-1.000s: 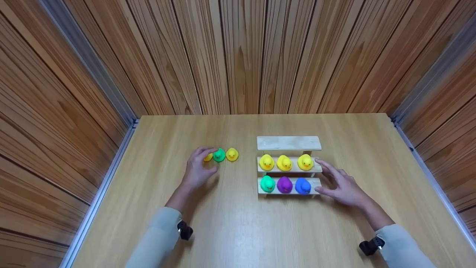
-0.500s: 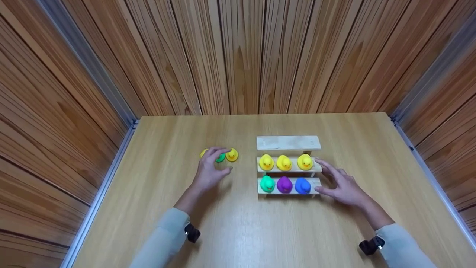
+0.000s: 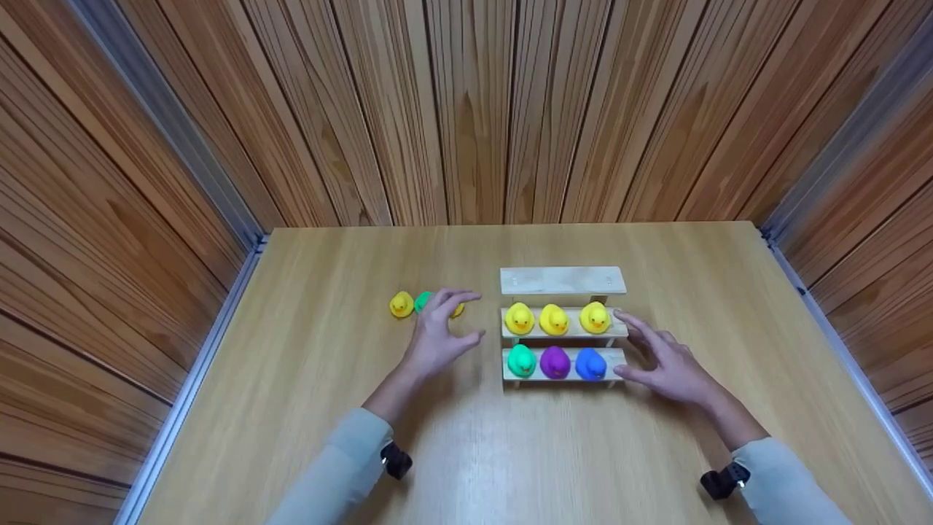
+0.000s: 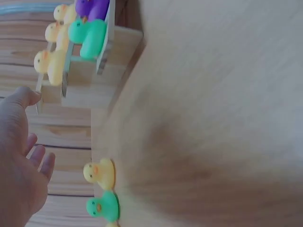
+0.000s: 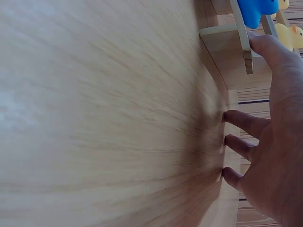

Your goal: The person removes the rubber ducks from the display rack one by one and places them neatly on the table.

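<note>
My left hand, fingers and thumb spread with nothing between them, hovers between the loose rubber ducks and the shelf. It partly hides a green rubber duck and a yellow rubber duck in the head view. A wooden stepped shelf carries three yellow ducks on its middle step. On its lowest step sit a green duck, a purple duck and a blue duck. My right hand touches the shelf's right end; the thumb lies at the lowest step, other fingertips on the table.
Another yellow duck sits at the left of the loose row on the wooden table. Wood-plank walls close off the back and both sides, with metal rails along the side edges.
My left hand has moved right past the loose ducks toward the shelf, uncovering the leftmost yellow one. My right hand keeps its place at the shelf's end.
</note>
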Available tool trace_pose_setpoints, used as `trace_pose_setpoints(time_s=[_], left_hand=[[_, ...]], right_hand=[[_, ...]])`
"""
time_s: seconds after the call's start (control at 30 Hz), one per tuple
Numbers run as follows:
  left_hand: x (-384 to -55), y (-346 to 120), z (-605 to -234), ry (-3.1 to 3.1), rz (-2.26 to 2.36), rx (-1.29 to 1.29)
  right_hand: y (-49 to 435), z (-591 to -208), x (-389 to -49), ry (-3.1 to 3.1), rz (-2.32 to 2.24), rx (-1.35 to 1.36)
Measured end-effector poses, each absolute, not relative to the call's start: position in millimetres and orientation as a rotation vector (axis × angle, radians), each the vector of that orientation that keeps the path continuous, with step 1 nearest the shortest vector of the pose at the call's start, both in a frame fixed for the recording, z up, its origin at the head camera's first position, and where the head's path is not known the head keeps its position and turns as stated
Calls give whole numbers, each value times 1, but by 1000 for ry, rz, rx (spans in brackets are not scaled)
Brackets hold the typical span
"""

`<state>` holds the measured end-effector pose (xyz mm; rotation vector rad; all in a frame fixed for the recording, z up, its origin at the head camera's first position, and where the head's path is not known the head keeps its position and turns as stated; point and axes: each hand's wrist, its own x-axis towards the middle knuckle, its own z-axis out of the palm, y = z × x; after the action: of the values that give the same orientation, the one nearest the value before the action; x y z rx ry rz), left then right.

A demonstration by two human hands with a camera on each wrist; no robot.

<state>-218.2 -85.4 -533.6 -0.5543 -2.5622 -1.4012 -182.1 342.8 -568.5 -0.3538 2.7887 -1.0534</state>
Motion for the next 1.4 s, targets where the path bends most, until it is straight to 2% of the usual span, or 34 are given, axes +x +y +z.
trace_pose_setpoints(time_s=[0.63,1.4], left_hand=[[-211,-51,-524,-2554,-1472,-665],[-223,-31,-540,-2512,-1605,-704]], right_hand=[[341,-568,-182,2776,-1062,-356],[341,-568,-183,2776,-1061,-363]])
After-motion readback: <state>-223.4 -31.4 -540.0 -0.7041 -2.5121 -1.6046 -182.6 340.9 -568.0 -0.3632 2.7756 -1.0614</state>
